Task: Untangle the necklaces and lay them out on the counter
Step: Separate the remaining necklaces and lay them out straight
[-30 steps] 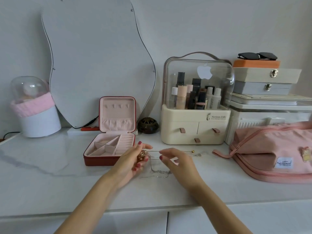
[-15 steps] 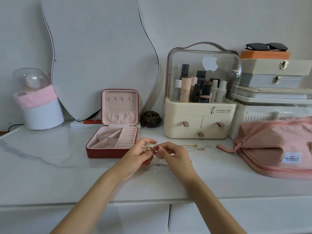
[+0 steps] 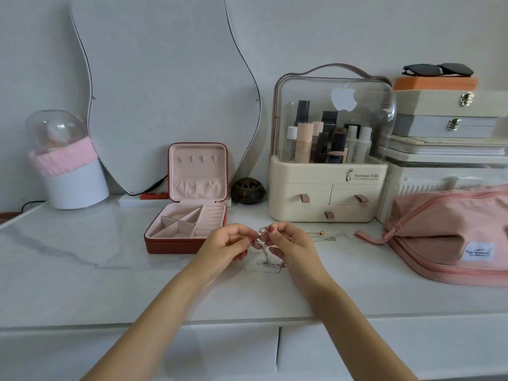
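Hands now close together at the middle of the frame, not apart as a moment ago. Left hand (image 3: 224,244) and right hand (image 3: 288,243) both pinching the knot of necklaces (image 3: 261,237), held up just above the counter (image 3: 82,257). Loose chain hanging down from the knot, with the rest in a small heap right under the hands. Another thin chain with a gold bead (image 3: 321,232) lying flat, just right of the right hand. Probably the picking-apart step now, fingertips working at the knot; nothing laid out neat yet, so a long way to go. Open red jewelry box (image 3: 187,232) just left of the hands, near enough to bump. Cream makeup case (image 3: 327,193) behind, in the upper right middle. Pink bag (image 3: 450,237) at the right edge, its strap near the flat chain. Wavy mirror (image 3: 165,92) at the upper left, white pot with pink band (image 3: 71,174) at far left. Chains very thin, easy to pull tighter by mistake.
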